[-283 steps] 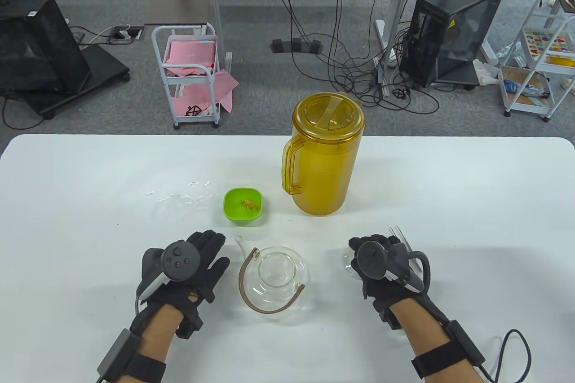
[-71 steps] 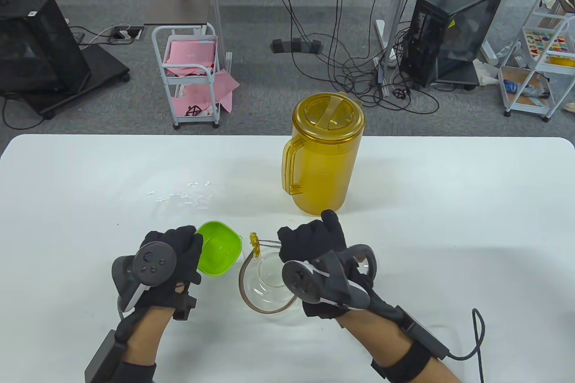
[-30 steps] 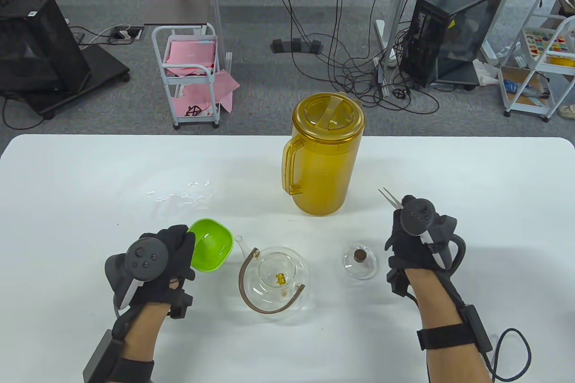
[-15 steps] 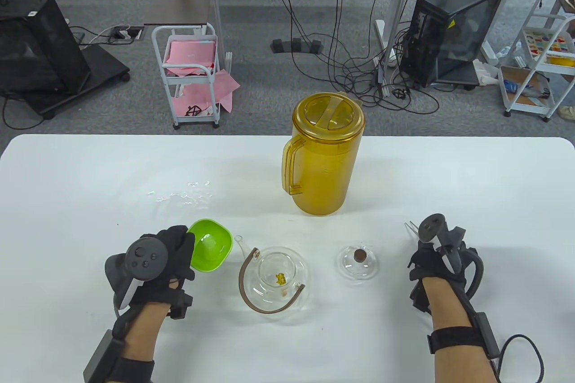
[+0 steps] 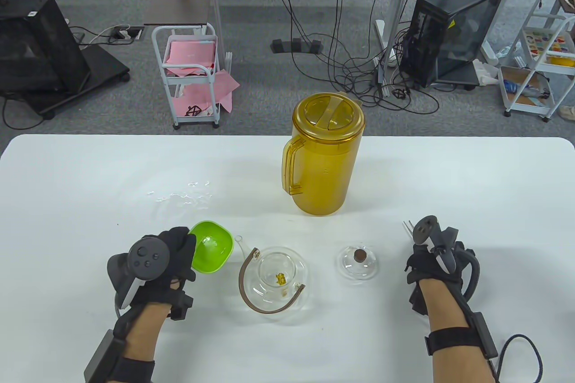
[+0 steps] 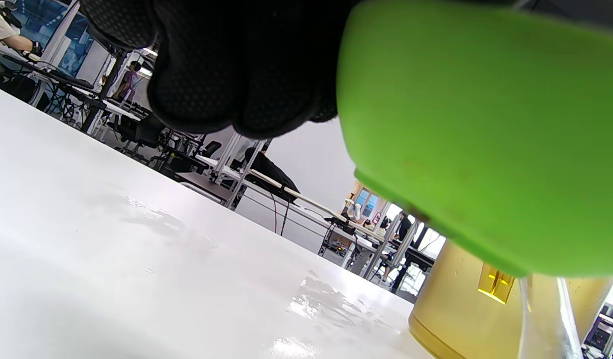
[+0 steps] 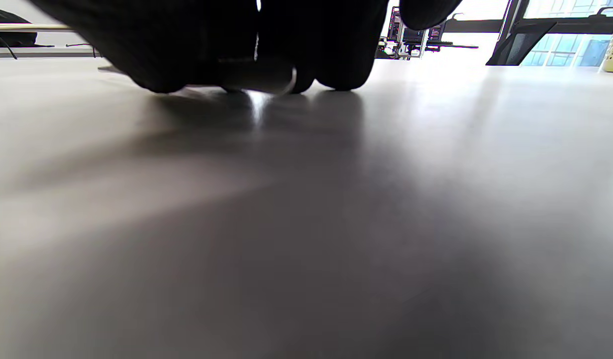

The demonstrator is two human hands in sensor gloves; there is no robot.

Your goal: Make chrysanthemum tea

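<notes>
My left hand (image 5: 168, 257) grips the rim of the empty green bowl (image 5: 211, 246) and holds it tilted just left of the glass teapot (image 5: 274, 277). In the left wrist view the bowl (image 6: 461, 124) hangs above the table under my gloved fingers (image 6: 236, 65). A yellow chrysanthemum (image 5: 280, 279) lies inside the lidless teapot. The glass lid (image 5: 358, 261) with its brown knob sits on the table to the right. My right hand (image 5: 429, 255) rests low on the table at the right and holds metal tweezers (image 5: 409, 226), whose tips stick out ahead of the tracker.
A tall amber pitcher (image 5: 321, 154) with its lid on stands behind the teapot, handle to the left. A small water spill (image 5: 184, 194) glistens on the white table (image 5: 494, 185) behind the bowl. Carts, cables and computer cases stand on the floor beyond the far edge.
The flower went from the tweezers into the teapot. My right hand then swung right with the tweezers and sank to the table. The left hand with the bowl has barely moved.
</notes>
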